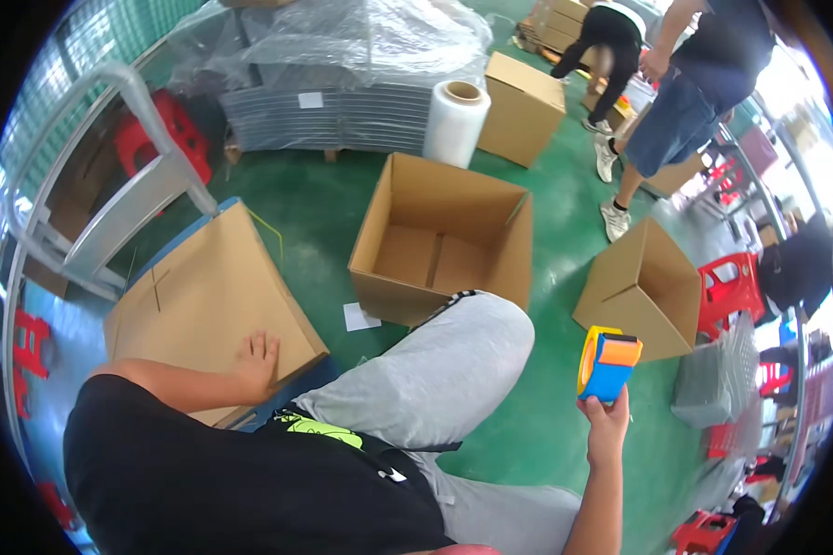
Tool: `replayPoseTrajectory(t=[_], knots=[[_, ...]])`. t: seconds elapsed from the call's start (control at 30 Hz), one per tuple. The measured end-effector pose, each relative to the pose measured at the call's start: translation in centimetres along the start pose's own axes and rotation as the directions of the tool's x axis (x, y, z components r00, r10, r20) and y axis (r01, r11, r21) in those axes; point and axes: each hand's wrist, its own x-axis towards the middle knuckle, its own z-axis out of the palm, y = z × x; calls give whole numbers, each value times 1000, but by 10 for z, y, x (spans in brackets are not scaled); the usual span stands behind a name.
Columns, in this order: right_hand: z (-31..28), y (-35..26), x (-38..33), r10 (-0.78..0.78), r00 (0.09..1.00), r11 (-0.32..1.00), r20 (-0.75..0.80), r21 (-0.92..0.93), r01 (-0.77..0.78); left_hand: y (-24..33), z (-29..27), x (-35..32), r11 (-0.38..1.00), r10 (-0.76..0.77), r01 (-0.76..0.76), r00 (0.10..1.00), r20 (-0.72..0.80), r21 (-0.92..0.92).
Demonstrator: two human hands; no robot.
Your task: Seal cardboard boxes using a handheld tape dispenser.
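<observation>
Two hands are working apart: the left hand is pressing flat, fingers spread, on the folded brown cardboard box to steady it, while the right hand is gripping a blue-and-orange tape dispenser raised clear beside the knee.

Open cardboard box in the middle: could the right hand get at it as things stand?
Probably yes. The right hand grips a tape dispenser, held up beside the raised grey-trousered knee; bare green floor lies between it and the open box.
</observation>
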Motion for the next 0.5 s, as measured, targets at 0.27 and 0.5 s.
replayPoseTrajectory(t=[0.27,0.5], knots=[[-11,-10,-5,-13,1000,998,-8,-61,13,-14,-325,-22,983,-116,32,873,-474,-182],[-15,-23,-4,-130,991,990,-5,-48,130,-79,-505,-65,982,-69,187,382,-922,4]])
